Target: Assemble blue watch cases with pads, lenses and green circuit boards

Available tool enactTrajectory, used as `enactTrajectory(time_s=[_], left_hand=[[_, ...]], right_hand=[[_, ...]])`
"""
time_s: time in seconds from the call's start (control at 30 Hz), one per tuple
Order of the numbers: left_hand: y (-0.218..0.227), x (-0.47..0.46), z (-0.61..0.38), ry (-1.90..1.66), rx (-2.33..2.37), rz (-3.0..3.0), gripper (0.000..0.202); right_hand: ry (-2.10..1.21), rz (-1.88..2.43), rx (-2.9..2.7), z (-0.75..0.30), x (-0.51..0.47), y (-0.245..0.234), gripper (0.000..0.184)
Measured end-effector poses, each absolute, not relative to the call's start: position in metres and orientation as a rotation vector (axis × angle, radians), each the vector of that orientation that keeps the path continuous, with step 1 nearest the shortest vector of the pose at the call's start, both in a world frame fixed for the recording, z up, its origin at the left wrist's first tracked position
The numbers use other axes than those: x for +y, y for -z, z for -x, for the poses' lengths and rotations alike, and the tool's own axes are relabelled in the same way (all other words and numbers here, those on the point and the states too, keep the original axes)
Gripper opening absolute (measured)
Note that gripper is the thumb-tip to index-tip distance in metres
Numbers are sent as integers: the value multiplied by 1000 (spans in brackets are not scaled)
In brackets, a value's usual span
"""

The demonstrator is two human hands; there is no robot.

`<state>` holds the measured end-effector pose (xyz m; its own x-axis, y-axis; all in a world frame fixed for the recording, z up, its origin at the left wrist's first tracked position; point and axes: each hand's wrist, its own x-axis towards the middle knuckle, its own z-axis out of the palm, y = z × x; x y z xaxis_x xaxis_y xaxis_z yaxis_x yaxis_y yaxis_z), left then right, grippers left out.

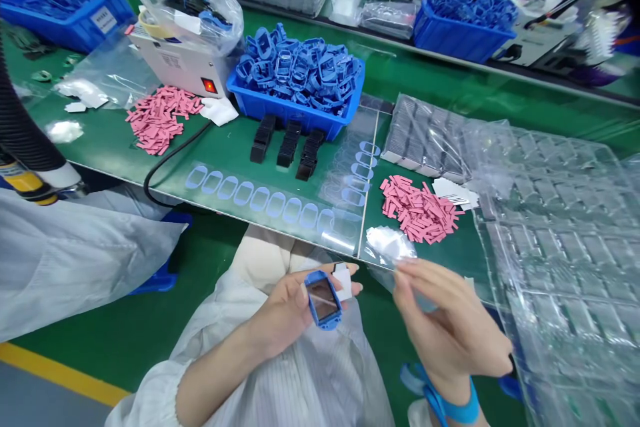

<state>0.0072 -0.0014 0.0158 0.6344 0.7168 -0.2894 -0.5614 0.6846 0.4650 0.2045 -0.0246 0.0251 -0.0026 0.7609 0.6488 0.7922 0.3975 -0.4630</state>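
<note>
In the head view, the left hand (285, 313) has its fingers closed around a blue plastic rectangular frame (323, 325) with dark glass, above the lap. The right hand (450, 320) pinches a thin clear plastic film (387, 243). The white label (103, 20) on a blue plastic bin (65, 33) is too small to read.

Left hand (285, 313) gripping a blue plastic rectangular frame (324, 300) with a dark glossy window, a small white tab (343, 281) at its edge. Right hand (450, 327), blue wrist strap (453, 407) around the wrist, pinching a thin clear plastic film (415, 297), just below a crumpled silvery film (389, 243). Nearby, heaped pink rubber strips (419, 209) on a green workbench mat (125, 160); a clear vacuum-formed tray (565, 267) to the right.
</note>
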Motion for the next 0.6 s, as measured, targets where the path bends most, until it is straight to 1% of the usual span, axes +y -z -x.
enactTrajectory(time_s=[0.07,0.13,0.2,0.37,0.43,0.53,0.6], left_hand=[[-14,-1,-4,-765,499,-333,41],[-12,-1,-2,-779,499,-323,39],[-11,-1,0,-778,488,-323,38],[-9,-1,0,-745,425,-351,38],[-8,-1,-1,-739,405,-374,39],[-7,0,0,-774,388,-414,42],[-8,1,1,-814,377,-436,42]], right_hand=[[180,1459,-1788,-219,-23,-9,33],[298,1488,-1930,-229,-22,8,28],[341,1487,-2036,-234,-23,22,27],[270,1569,-2134,-230,-31,36,46],[163,1594,-2095,-226,-34,34,43],[-224,1543,-1828,-212,-37,21,22],[-549,1514,-1591,-196,-38,8,10]])
